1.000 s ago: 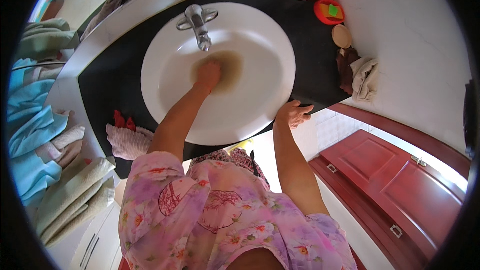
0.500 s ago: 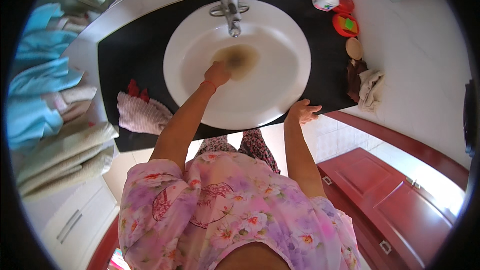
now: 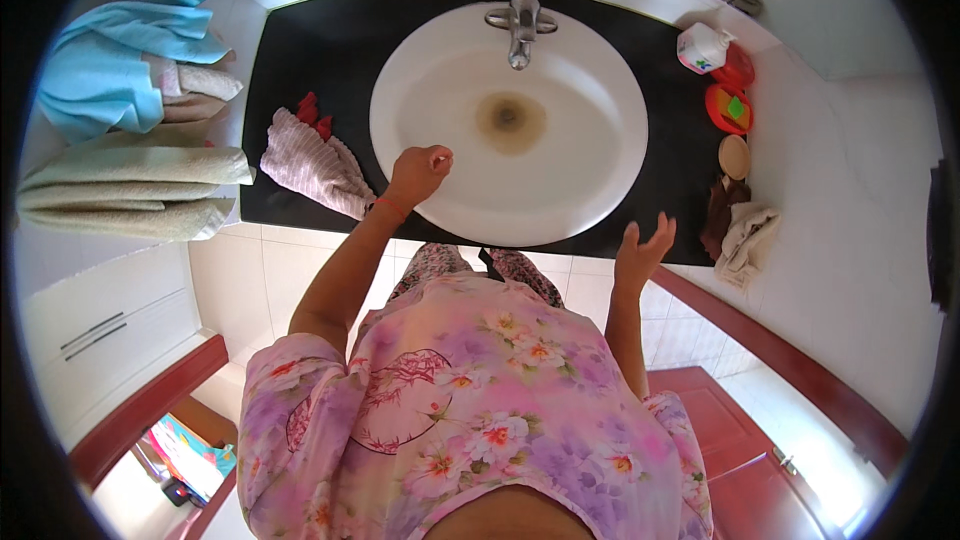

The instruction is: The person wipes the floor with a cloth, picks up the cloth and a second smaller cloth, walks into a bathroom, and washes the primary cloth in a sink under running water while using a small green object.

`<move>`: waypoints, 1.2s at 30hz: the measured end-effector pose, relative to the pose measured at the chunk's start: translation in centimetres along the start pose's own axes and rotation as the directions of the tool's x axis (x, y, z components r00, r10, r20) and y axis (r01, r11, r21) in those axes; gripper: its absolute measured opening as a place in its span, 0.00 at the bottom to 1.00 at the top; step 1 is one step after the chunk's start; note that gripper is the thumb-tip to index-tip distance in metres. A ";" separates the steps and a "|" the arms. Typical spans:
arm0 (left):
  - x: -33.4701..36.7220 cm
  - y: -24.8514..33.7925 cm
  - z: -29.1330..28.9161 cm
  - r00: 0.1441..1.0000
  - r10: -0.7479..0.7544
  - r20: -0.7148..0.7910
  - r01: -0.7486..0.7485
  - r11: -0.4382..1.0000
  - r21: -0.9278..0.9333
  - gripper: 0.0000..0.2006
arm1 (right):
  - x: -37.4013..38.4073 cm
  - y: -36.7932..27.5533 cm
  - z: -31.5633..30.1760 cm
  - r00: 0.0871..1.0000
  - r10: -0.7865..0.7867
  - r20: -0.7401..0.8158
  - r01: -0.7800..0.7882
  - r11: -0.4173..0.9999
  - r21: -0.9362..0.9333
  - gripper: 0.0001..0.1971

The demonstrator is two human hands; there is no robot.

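My left hand [image 3: 420,175] is closed, its fingers curled in, above the near-left rim of the white oval sink [image 3: 590,175]. Whatever those fingers may hold is hidden. A small patch of brownish water [image 3: 528,132] lies around the dark drain in the basin. Behind the drain stands a chrome faucet [image 3: 522,30]. With fingers spread, my right hand [image 3: 645,252] hovers by the counter's front edge, right of the sink, holding nothing.
A pink striped cloth [image 3: 308,165] and red cloth [image 3: 315,120] lie on the black counter [image 3: 310,40]. Along its right end are a white bottle [image 3: 703,48], a red soap dish [image 3: 718,120], an oval soap bar [image 3: 734,157] and a beige cloth [image 3: 745,240]. Towels [image 3: 130,70] hang at left.
My left hand has come up from beside the drain toward the near-left rim. My right hand has left the counter edge. The murky patch is smaller, and the whole view has shifted.
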State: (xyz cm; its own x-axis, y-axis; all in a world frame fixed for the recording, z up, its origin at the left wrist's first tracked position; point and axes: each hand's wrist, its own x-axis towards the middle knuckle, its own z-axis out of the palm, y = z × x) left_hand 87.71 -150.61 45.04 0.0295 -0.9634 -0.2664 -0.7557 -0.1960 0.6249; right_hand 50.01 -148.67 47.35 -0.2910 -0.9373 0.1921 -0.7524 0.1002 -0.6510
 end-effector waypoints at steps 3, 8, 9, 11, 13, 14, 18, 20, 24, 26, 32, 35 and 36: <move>-0.9 0.8 -0.2 0.953 0.106 -0.282 -0.108 0.994 0.007 0.12 | 4.1 -3.0 2.5 0.981 -0.175 0.088 0.167 0.982 0.088 0.26; -2.6 -0.5 -3.1 0.802 0.191 -0.567 -0.203 0.978 0.042 0.16 | 8.2 -8.9 7.0 0.919 -0.355 0.169 0.292 0.905 0.310 0.26; -3.2 -1.4 -3.9 0.783 0.187 -0.593 -0.179 0.981 0.074 0.16 | 8.7 -9.9 8.0 0.906 -0.388 0.170 0.321 0.890 0.324 0.26; -4.6 -3.7 -5.1 0.743 0.177 -0.645 -0.130 0.984 0.121 0.17 | 9.4 -11.7 9.7 0.893 -0.409 0.188 0.323 0.873 0.366 0.25; -6.0 -6.0 -6.0 0.720 0.179 -0.670 -0.052 0.978 0.204 0.16 | 9.9 -12.6 11.5 0.901 -0.375 0.216 0.261 0.868 0.422 0.25; -6.3 -6.5 -6.1 0.701 0.157 -0.696 -0.014 0.978 0.206 0.16 | 10.4 -12.3 12.3 0.902 -0.317 0.292 0.186 0.897 0.400 0.24; -5.2 -7.0 -5.4 0.712 0.122 -0.692 0.008 0.983 0.182 0.18 | 10.6 -8.5 16.1 0.897 -0.068 0.437 -0.051 0.965 0.256 0.22; -3.8 -6.4 -4.3 0.715 0.195 -0.671 -0.001 0.960 0.278 0.18 | 11.4 -9.1 16.9 0.910 -0.047 0.411 -0.056 0.971 0.234 0.22; -0.1 -4.4 -1.8 0.818 0.135 -0.560 0.027 0.962 0.272 0.26 | 14.6 -14.6 17.4 0.880 -0.449 0.155 0.362 0.845 0.392 0.27; 1.3 -3.8 -0.8 0.840 0.070 -0.538 0.104 0.953 0.286 0.29 | 17.5 -18.7 17.4 0.648 -0.753 0.113 0.722 0.654 0.226 0.24; 2.0 -3.5 -0.3 0.868 -0.018 -0.495 0.189 0.936 0.297 0.32 | 21.6 -20.7 18.9 0.458 -0.689 0.561 0.785 0.610 0.109 0.16; 2.0 -3.8 -0.5 0.863 -0.013 -0.505 0.189 0.935 0.299 0.32 | 22.3 -20.1 19.0 0.301 -0.806 0.509 0.885 0.434 0.165 0.21; 1.9 -4.0 -0.5 0.859 -0.012 -0.512 0.191 0.935 0.299 0.32 | 22.0 -20.1 18.9 0.235 -0.827 0.511 0.914 0.367 0.174 0.22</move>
State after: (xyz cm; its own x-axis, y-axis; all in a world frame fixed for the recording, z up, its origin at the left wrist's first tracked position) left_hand 91.10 -151.71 42.38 0.3690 -0.9190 0.1390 -0.8966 -0.3126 0.3137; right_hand 69.91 -177.63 50.73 0.8556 -0.4739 0.2082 -0.4396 -0.8776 -0.1914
